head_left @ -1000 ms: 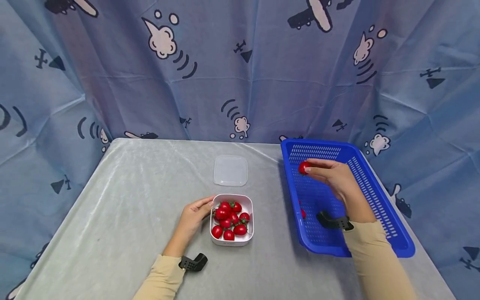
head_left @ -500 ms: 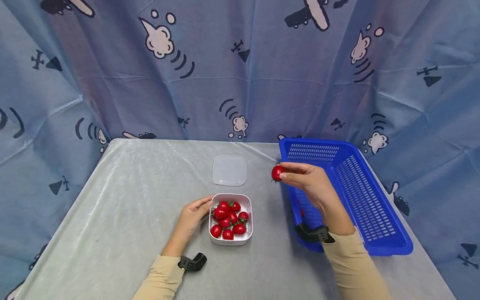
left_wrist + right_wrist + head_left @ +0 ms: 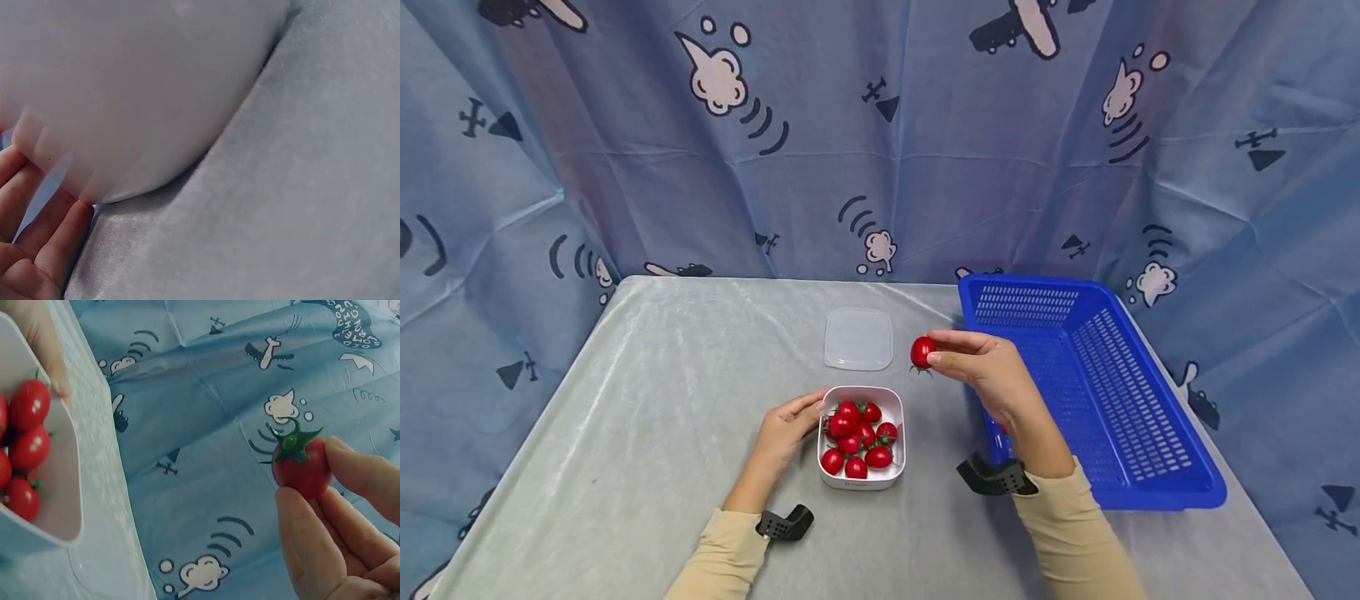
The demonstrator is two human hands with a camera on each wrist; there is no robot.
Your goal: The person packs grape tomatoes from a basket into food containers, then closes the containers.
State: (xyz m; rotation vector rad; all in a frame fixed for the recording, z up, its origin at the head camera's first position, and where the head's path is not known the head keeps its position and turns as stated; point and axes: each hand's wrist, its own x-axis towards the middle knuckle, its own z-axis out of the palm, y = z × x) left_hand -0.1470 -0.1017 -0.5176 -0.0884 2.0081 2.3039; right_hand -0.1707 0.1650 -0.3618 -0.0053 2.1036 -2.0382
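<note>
Between thumb and fingertips, my right hand (image 3: 988,371) pinches a red cherry tomato (image 3: 922,352) by its side. The right wrist view shows its green calyx (image 3: 299,442) facing up. This tomato hangs in the air, up and to the right of a white square container (image 3: 861,484). Several cherry tomatoes (image 3: 865,435) lie inside that container, some with green stems. My left hand (image 3: 786,433) is at the container's left side, and its fairly straight fingers (image 3: 65,237) touch the outer wall in the left wrist view.
A blue slotted basket (image 3: 1093,400) stands on the right of the grey cloth-covered table (image 3: 647,400). A bit of red shows at its near left, mostly hidden by my right arm. Behind the container lies a translucent lid (image 3: 858,339). A patterned blue curtain (image 3: 820,167) hangs behind.
My right hand has carried the cherry tomato leftward, out from over the blue basket toward the white container. The left hand and the container have stayed in place.
</note>
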